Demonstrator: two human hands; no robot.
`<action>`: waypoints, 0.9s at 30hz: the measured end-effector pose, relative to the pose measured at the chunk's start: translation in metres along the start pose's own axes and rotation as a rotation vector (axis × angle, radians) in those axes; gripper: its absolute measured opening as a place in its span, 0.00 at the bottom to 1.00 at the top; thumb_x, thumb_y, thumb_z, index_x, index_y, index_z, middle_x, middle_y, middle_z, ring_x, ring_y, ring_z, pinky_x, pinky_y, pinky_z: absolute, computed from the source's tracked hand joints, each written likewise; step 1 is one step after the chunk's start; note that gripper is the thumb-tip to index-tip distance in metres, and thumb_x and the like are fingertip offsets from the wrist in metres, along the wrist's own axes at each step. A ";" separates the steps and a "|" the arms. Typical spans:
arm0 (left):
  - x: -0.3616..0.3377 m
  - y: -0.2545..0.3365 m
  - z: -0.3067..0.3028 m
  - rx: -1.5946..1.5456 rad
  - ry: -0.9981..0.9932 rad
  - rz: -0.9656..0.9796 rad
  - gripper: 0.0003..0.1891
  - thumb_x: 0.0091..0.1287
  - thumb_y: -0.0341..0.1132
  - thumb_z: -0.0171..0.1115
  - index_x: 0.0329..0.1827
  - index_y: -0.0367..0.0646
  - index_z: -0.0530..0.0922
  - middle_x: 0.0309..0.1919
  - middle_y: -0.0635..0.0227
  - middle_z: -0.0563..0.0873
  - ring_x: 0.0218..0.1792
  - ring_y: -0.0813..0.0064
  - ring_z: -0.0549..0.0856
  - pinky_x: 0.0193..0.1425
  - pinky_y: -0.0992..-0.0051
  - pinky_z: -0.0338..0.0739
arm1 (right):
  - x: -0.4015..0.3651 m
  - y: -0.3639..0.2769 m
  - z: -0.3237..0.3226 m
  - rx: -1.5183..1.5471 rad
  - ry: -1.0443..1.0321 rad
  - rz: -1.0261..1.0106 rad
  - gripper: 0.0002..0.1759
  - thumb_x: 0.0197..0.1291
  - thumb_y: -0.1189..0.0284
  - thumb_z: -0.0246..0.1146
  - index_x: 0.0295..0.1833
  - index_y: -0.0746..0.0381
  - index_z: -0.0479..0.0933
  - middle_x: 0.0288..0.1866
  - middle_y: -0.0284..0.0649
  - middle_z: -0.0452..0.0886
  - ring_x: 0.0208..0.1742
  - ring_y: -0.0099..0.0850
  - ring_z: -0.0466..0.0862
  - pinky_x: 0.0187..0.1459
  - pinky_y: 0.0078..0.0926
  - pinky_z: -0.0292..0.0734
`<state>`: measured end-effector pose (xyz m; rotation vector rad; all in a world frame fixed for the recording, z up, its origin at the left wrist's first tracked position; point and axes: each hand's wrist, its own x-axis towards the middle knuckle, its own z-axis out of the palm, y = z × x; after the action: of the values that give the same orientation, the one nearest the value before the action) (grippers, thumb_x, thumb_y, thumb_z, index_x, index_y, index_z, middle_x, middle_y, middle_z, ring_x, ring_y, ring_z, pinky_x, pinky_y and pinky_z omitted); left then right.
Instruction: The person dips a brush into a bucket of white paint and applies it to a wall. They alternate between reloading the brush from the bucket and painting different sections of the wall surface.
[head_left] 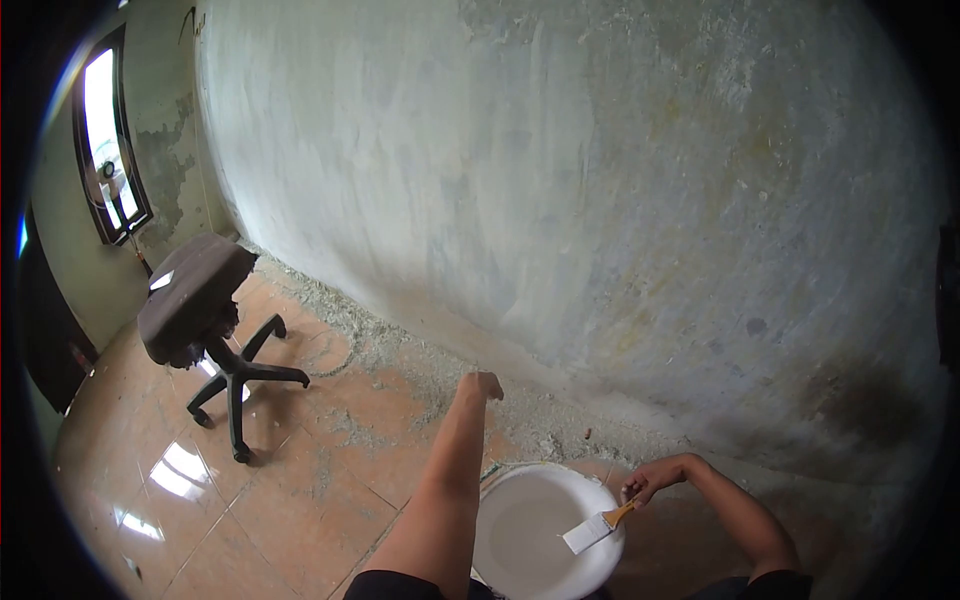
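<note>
My right hand (640,485) grips the wooden handle of a paintbrush (590,532), fingers closed round it. The brush is flat and wide, with white-coated bristles tilted down to the left over a white bucket (612,555). Pale, milky liquid fills part of the bucket, which stands close in front of me. My left arm stretches forward past the bucket's left side. At its end, my left hand (484,385) is bent over above the debris-strewn floor by the wall; its fingers are mostly hidden, so I cannot make out anything in them.
A patchy, scraped wall (480,180) rises ahead. Flaked plaster debris (385,345) lies along its foot and over the tiled floor (290,510). A worn, dark swivel stool (195,295) on a star-shaped base stands at left, near a narrow window (105,130).
</note>
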<state>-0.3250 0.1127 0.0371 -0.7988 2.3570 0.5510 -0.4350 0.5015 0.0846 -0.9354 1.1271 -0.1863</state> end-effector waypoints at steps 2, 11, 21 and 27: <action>-0.001 0.001 0.001 -0.046 0.053 -0.050 0.18 0.47 0.45 0.62 0.40 0.49 0.82 0.43 0.66 0.84 0.44 0.65 0.82 0.48 0.68 0.76 | -0.004 -0.009 0.002 0.024 0.064 -0.103 0.14 0.54 0.70 0.64 0.43 0.66 0.75 0.39 0.30 0.79 0.43 0.18 0.74 0.49 0.19 0.67; 0.007 -0.039 -0.007 0.036 -0.006 -0.091 0.18 0.53 0.43 0.61 0.47 0.49 0.80 0.48 0.64 0.81 0.49 0.63 0.80 0.51 0.64 0.75 | -0.028 -0.088 0.021 -0.093 0.314 -0.167 0.12 0.53 0.74 0.65 0.43 0.66 0.79 0.37 0.33 0.82 0.39 0.19 0.77 0.46 0.19 0.72; 0.020 -0.079 0.020 -0.095 -0.093 -0.220 0.23 0.55 0.47 0.63 0.54 0.50 0.76 0.55 0.66 0.77 0.55 0.61 0.76 0.55 0.58 0.72 | -0.020 -0.117 0.039 0.117 0.580 -0.559 0.12 0.46 0.80 0.69 0.35 0.65 0.73 0.34 0.36 0.81 0.40 0.22 0.79 0.43 0.19 0.74; -0.002 -0.030 -0.002 -0.083 -0.001 -0.063 0.20 0.59 0.48 0.56 0.47 0.44 0.79 0.43 0.66 0.84 0.42 0.67 0.83 0.48 0.65 0.76 | -0.002 -0.127 0.046 0.179 0.743 -0.619 0.10 0.51 0.74 0.67 0.35 0.64 0.72 0.32 0.34 0.79 0.35 0.20 0.77 0.40 0.20 0.73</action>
<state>-0.3051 0.0899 0.0342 -0.9065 2.3128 0.6253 -0.3578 0.4492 0.1822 -1.0600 1.4213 -1.1972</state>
